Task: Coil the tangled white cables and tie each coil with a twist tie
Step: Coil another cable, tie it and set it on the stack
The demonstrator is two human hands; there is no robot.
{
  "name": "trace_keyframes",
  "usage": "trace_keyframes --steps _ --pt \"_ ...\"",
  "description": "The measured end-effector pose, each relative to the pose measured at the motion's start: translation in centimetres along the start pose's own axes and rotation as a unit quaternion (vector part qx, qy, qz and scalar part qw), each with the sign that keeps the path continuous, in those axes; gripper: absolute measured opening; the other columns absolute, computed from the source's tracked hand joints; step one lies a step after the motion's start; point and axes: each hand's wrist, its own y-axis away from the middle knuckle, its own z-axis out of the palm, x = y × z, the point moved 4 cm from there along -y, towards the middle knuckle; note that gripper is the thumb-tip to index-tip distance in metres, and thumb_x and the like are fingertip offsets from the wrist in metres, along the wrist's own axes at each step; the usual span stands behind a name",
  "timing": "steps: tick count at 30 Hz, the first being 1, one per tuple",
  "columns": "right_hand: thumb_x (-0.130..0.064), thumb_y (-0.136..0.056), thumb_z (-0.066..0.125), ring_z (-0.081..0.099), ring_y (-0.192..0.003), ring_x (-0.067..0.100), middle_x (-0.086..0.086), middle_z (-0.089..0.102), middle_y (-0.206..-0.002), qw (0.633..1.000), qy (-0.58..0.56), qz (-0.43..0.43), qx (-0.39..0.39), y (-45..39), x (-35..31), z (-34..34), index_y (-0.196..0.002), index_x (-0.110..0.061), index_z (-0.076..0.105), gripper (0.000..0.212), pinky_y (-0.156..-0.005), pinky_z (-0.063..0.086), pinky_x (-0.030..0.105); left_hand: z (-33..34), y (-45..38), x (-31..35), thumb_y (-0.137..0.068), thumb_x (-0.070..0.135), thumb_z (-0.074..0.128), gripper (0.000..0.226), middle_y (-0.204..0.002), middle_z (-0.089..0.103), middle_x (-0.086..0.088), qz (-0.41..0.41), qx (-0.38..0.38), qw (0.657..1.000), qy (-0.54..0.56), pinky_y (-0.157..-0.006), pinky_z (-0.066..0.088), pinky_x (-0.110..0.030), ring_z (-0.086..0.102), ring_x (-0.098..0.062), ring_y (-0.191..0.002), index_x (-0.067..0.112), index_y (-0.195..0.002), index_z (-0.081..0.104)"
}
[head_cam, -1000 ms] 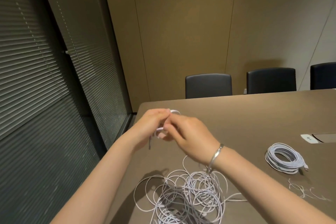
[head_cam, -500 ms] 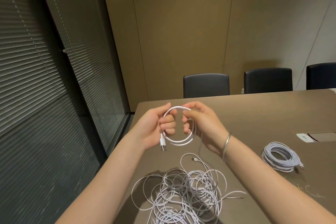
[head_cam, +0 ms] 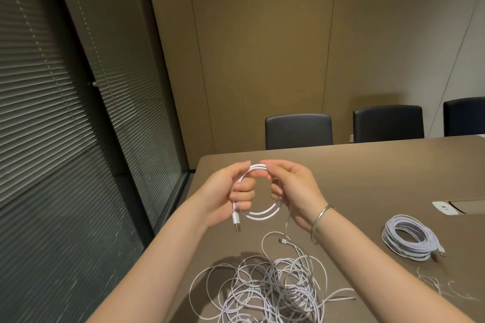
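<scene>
A small round coil of white cable (head_cam: pixel 262 214) is held above the brown table (head_cam: pixel 367 178). My left hand (head_cam: pixel 231 191) grips its left side, and a USB plug (head_cam: pixel 237 223) hangs below the fingers. My right hand (head_cam: pixel 291 186) pinches the coil's top and right side. A loose strand drops from the coil toward a tangled heap of white cables (head_cam: pixel 270 288) near the table's front edge. A finished white coil (head_cam: pixel 409 237) lies at the right. Thin twist ties (head_cam: pixel 441 286) lie scattered at the lower right.
Three dark chairs (head_cam: pixel 299 131) stand along the table's far side. A white socket flap and recess (head_cam: pixel 459 206) sit in the tabletop at the right. Window blinds (head_cam: pixel 65 139) fill the left, close to the table's left edge.
My hands have parted from a tight clasp and the cable now shows as an open round coil between them. Since half a second ago the hands barely moved.
</scene>
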Motion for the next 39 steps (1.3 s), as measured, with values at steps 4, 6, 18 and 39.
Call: trace_keyframes --steps 4,6,18,39 --pt "-0.005 -0.09 0.062 0.037 -0.037 0.01 0.005 0.063 -0.066 0.998 0.055 -0.04 -0.002 -0.1 -0.5 -0.3 -0.097 0.0 0.067 0.011 -0.039 0.032 0.019 0.2 0.0 0.1 -0.105 0.028 0.037 0.035 -0.053 0.023 0.005 0.023 0.011 0.999 -0.046 -0.045 0.037 -0.022 0.02 -0.007 -0.04 0.008 -0.087 0.061" --pt "-0.007 -0.089 0.064 0.043 -0.04 0.011 0.009 0.066 -0.073 0.998 0.054 -0.039 -0.012 -0.2 -0.8 -0.4 -0.099 -0.001 0.067 0.012 -0.041 0.038 0.021 0.1 0.0 0.3 -0.104 0.024 0.037 0.032 -0.054 0.024 0.005 0.023 0.006 0.999 -0.027 -0.043 0.036 -0.021 0.021 -0.007 -0.04 0.009 -0.084 0.058" --pt "-0.018 -0.096 0.048 0.013 -0.041 0.009 -0.005 0.018 -0.05 0.992 -0.05 0.105 -0.046 -0.4 -0.5 0.2 -0.099 -0.003 0.063 0.022 -0.037 0.012 0.02 0.0 0.0 1.3 -0.103 0.021 0.037 0.039 -0.051 0.035 0.001 0.035 0.032 0.999 0.006 -0.062 0.056 -0.035 0.034 -0.011 -0.041 0.009 -0.072 0.059" --pt "-0.037 -0.093 0.06 0.017 -0.043 0.01 -0.004 0.022 -0.051 0.997 -0.021 0.078 -0.016 -0.5 0.4 0.0 -0.065 -0.02 0.037 0.039 -0.037 0.018 0.02 0.2 -0.6 -0.5 -0.101 0.041 0.046 0.048 -0.049 0.02 0.006 0.035 0.028 0.994 0.095 -0.037 0.011 -0.017 0.016 -0.005 -0.037 0.017 -0.06 0.042"
